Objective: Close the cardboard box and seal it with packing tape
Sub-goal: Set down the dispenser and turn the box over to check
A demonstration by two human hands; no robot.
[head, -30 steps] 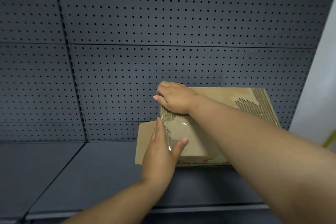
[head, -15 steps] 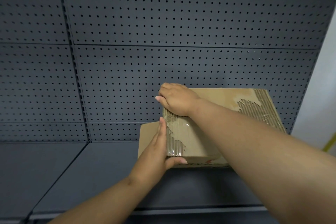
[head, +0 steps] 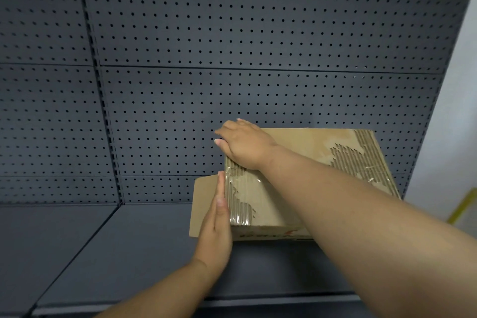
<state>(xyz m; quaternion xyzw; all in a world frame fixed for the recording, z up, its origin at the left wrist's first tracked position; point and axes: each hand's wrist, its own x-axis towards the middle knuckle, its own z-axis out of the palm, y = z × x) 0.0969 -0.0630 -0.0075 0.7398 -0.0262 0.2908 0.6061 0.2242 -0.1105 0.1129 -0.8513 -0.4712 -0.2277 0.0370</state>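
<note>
Head view. Flap closure is the step in hand, judged from the layout: the cardboard box (head: 304,188) sits on the dark shelf (head: 129,253), near the perforated back panel (head: 232,59), with its top flaps folded down and one side flap (head: 205,204) projecting outward at the left end.

Box condition: the top face shows torn patches where the outer paper is gone and the corrugation is exposed, at the left end and at the far right corner. A strip of clear old tape (head: 240,204) lies over the left torn patch. No roll of packing tape and no dispenser is visible in this view, so sealing has not begun.

Right hand (head: 245,143): placed palm down on the far left corner of the top face, fingers curled over the left edge. It presses the top flap flat and grips nothing loose.

Left hand (head: 216,219): flat and fully extended, fingers together, held edge-on. It lies along the left edge of the box, between the top face and the projecting side flap, touching the flap. It holds nothing.

Next move, as a judgement: the side flap must be brought in against the box so that the left end lies flush, while the right hand maintains downward pressure. Tape must then be fetched from outside this view. Risk: the damaged surface may give fresh tape a poor bond.
</note>
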